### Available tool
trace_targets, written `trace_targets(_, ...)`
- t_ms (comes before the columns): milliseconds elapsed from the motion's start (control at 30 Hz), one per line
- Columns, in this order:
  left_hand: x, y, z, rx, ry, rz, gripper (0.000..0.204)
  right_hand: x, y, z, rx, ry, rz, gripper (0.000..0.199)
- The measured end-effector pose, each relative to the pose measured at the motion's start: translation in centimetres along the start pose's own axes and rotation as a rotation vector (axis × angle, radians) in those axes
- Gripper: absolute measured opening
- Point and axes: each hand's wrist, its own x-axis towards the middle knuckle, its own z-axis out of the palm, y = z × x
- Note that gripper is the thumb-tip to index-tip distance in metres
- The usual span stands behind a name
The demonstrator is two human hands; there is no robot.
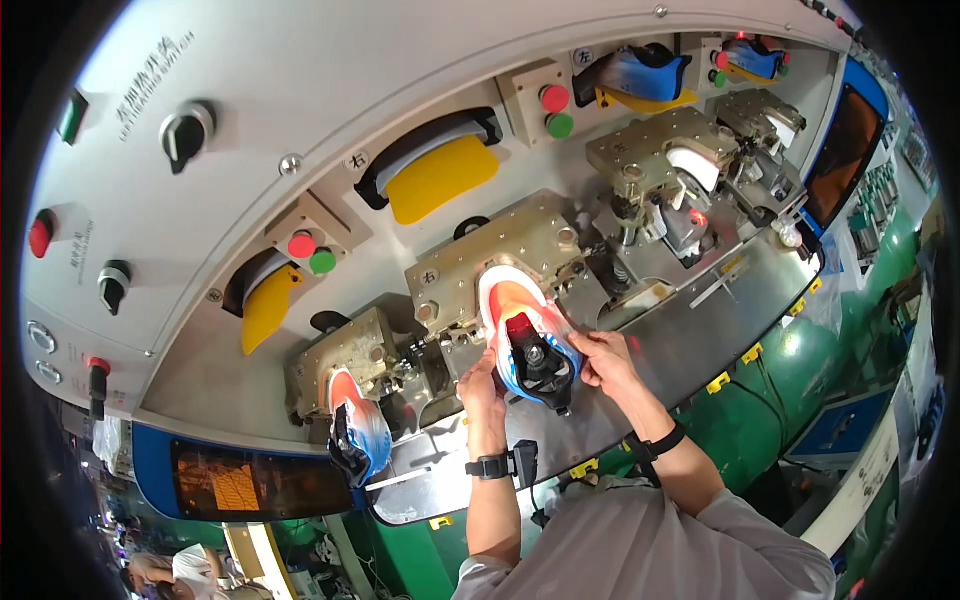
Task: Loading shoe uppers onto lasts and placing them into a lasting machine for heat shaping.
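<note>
Between my hands is a shoe upper (pixel 512 305), blue and white outside, orange-red inside, with black parts in its opening. One end of it meets the metal clamp block (pixel 490 265) of the middle station; how far in it sits is hidden. My left hand (pixel 482 386) grips the upper's left side, fingers closed along its edge. On the opposite side my right hand (pixel 606 362) pinches the blue edge between thumb and fingers. A second upper (pixel 371 442), also blue with black parts, rests at the left station's metal block (pixel 345 365).
Red buttons (pixel 302 244) and green buttons (pixel 559 125) sit beside the stations. Yellow plates (pixel 443 180) hang behind; blue uppers (pixel 645 74) rest above the right stations. Black knobs (pixel 187 137) stand out from the white panel. A metal ledge (pixel 660 345) runs along the front.
</note>
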Motion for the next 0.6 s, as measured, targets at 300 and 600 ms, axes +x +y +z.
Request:
trace_targets(300, 1.3, -0.4, -1.5, -0.001, -0.111, -0.103, 0.022, 0.3, 1.1, -0.3, 0.041, 0.002, -0.035, 0.026)
trace_targets(600, 2.4, -1.0, -2.1, 0.077, -0.165, -0.18, 0.022, 0.5, 1.2, -0.5, 0.077, 0.022, -0.034, 0.023)
